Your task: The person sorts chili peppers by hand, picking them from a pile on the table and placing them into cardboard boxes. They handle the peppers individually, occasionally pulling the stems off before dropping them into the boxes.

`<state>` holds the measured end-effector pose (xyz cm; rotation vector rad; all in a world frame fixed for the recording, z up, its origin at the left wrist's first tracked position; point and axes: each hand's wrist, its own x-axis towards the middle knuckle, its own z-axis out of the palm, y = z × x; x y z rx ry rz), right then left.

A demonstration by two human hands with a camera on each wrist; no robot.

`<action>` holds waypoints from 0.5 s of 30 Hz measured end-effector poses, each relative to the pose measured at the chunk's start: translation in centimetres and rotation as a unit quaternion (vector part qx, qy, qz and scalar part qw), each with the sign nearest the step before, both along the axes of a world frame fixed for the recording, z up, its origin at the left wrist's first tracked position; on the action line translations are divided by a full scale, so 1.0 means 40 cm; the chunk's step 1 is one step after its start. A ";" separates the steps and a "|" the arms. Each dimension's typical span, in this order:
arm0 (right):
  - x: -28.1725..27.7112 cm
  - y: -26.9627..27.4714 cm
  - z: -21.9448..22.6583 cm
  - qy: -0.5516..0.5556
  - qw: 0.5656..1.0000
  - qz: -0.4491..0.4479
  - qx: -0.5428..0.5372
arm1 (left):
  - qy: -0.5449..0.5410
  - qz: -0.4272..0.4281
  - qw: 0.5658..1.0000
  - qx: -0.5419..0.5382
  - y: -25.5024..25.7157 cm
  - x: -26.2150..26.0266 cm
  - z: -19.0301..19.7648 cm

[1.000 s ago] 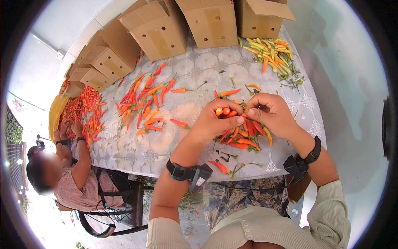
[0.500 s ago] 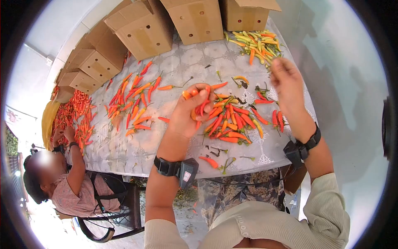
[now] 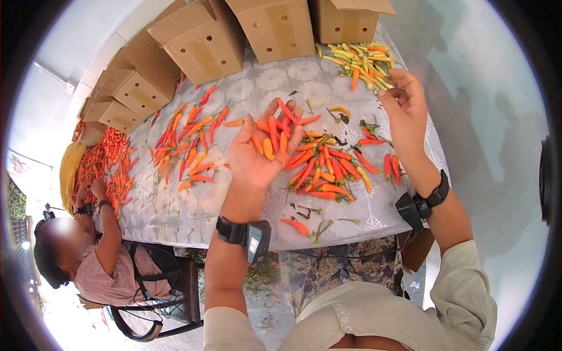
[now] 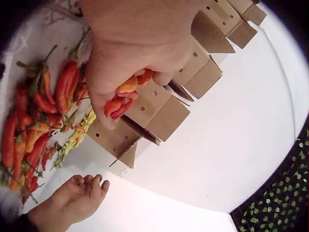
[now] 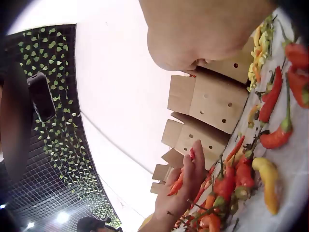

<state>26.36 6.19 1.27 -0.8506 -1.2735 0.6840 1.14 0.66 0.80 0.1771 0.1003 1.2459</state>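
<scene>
Palm up over the table, the left hand (image 3: 263, 149) carries several red and orange chillies (image 3: 273, 132), its thumb spread away and its fingers extended beneath them. The left wrist view shows chillies (image 4: 126, 87) between the thumb and fingers of that hand (image 4: 140, 43). Off to the right, near the yellow-green chillies (image 3: 366, 61), the right hand (image 3: 405, 111) is raised with loosely bent fingers and no chilli visible in it. A pile of red and orange chillies (image 3: 328, 169) lies between the forearms.
Cardboard boxes (image 3: 275, 29) line the table's far edge. More chillies (image 3: 190, 137) are scattered left of the left hand. At the far left, another person (image 3: 117, 269) sits by a large red heap (image 3: 111, 158). Loose stems (image 3: 323, 228) lie near the front edge.
Both hands were together over the pile; the left moved left and its fingers have since spread under the chillies. The right moved away toward the yellow-green chillies, and its fingers are now more bent.
</scene>
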 end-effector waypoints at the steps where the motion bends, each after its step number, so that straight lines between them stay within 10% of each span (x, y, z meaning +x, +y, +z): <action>1: -0.006 -0.006 0.000 -0.005 1.000 0.007 -0.004 | -0.002 0.001 1.000 0.002 -0.004 0.004 0.004; 15: -0.053 -0.075 0.022 -0.195 0.965 0.167 -0.061 | 0.010 -0.013 1.000 0.017 -0.014 0.014 0.025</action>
